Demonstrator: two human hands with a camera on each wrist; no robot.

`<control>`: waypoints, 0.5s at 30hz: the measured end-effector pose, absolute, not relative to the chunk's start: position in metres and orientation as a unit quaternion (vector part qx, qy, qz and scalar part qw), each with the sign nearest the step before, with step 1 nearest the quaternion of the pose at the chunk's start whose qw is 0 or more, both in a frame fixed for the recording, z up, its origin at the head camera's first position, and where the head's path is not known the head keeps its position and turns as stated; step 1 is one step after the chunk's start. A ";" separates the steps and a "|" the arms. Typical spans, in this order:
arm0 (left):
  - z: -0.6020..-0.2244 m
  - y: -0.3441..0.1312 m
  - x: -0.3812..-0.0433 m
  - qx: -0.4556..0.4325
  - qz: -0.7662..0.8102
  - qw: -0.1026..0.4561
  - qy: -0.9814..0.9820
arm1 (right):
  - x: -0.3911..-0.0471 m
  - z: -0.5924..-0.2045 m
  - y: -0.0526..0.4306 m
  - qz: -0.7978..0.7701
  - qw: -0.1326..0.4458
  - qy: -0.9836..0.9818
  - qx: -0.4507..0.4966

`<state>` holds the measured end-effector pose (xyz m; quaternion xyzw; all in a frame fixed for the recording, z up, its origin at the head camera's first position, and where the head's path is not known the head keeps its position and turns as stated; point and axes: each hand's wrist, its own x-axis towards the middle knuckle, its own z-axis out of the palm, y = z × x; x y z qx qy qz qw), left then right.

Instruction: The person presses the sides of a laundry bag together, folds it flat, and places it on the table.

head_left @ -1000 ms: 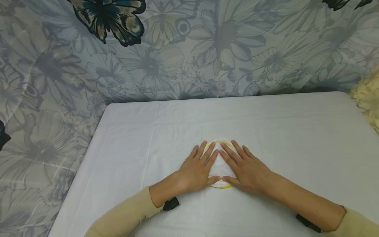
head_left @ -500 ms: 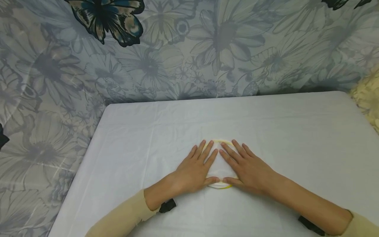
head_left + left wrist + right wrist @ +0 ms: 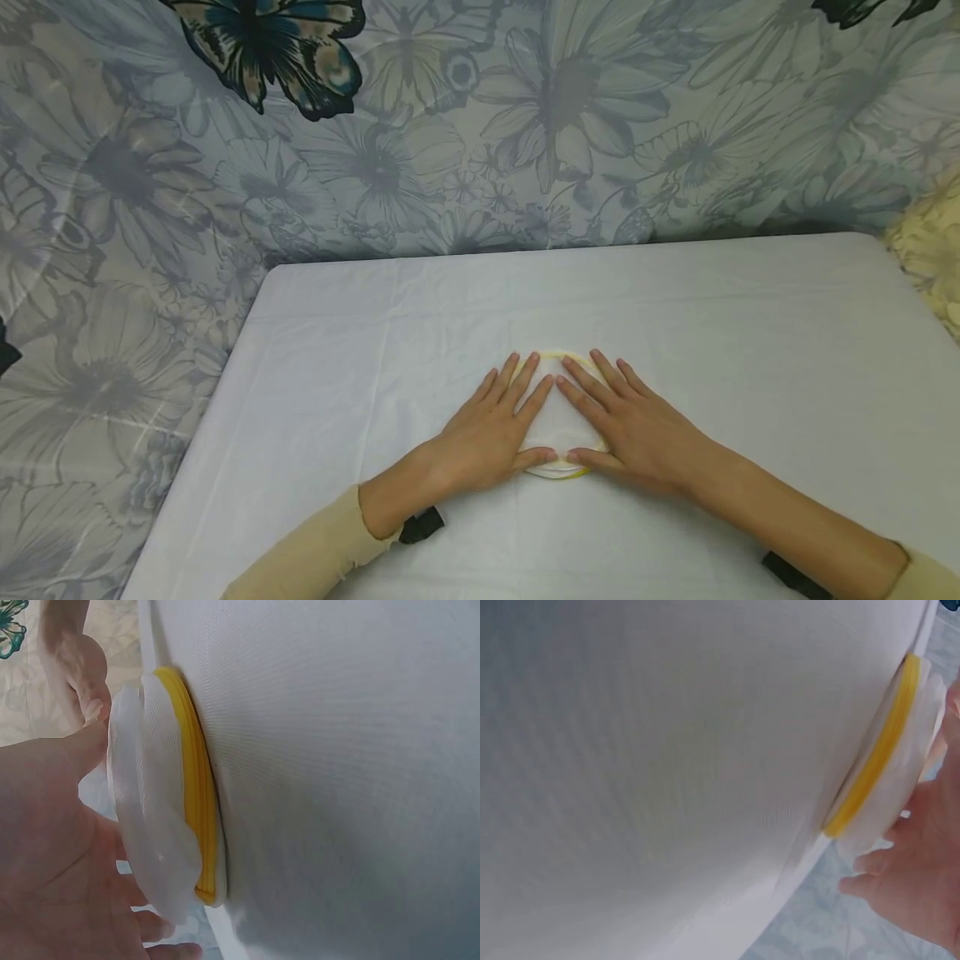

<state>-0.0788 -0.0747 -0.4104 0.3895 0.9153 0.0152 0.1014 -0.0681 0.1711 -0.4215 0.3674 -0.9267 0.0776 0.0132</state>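
Observation:
A round white mesh pouch (image 3: 562, 425) with a yellow band like a zipper round its edge lies flat near the middle of the table. In the left wrist view the pouch (image 3: 154, 802) shows as a low, soft disc with the yellow strip (image 3: 196, 787) along its lower side. My left hand (image 3: 487, 433) rests on its left part, fingers straight and spread. On the right part lies my right hand (image 3: 648, 433), fingers also spread. Both thumbs point inward at the near edge, their tips close together. The palms hide the pouch's sides.
A white cloth (image 3: 337, 350) covers the table. Behind it and to the left hangs a grey floral fabric (image 3: 420, 167) with butterflies. Something pale yellow and ruffled (image 3: 930, 250) stands beyond the right edge.
The hands have spread slightly apart, the left a little leftward and the right a little rightward. More of the pouch shows between them.

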 end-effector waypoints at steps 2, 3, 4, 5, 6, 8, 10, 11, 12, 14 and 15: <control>-0.409 -0.075 -0.079 0.388 0.019 0.103 0.916 | -0.068 -0.421 0.172 0.079 0.016 -0.926 0.369; -0.408 -0.075 -0.079 0.386 0.019 0.104 0.916 | -0.068 -0.420 0.172 0.081 0.016 -0.926 0.369; -0.408 -0.075 -0.079 0.385 0.021 0.105 0.917 | -0.068 -0.420 0.173 0.081 0.015 -0.926 0.369; -0.407 -0.075 -0.079 0.383 0.022 0.107 0.917 | -0.068 -0.419 0.174 0.082 0.012 -0.926 0.368; -0.407 -0.075 -0.079 0.382 0.024 0.108 0.917 | -0.068 -0.418 0.174 0.083 0.012 -0.926 0.368; -0.406 -0.076 -0.080 0.379 0.029 0.110 0.919 | -0.069 -0.417 0.176 0.086 0.011 -0.926 0.367; -0.404 -0.077 -0.080 0.373 0.034 0.109 0.921 | -0.070 -0.416 0.178 0.087 0.011 -0.927 0.365; -0.404 -0.078 -0.081 0.370 0.037 0.107 0.922 | -0.070 -0.416 0.179 0.088 0.012 -0.928 0.363; -0.403 -0.079 -0.081 0.366 0.039 0.106 0.924 | -0.070 -0.415 0.180 0.088 0.012 -0.929 0.360; -0.402 -0.081 -0.082 0.359 0.043 0.103 0.927 | -0.071 -0.414 0.182 0.090 0.012 -0.930 0.355; -0.402 -0.082 -0.083 0.356 0.045 0.101 0.928 | -0.071 -0.414 0.183 0.092 0.012 -0.931 0.353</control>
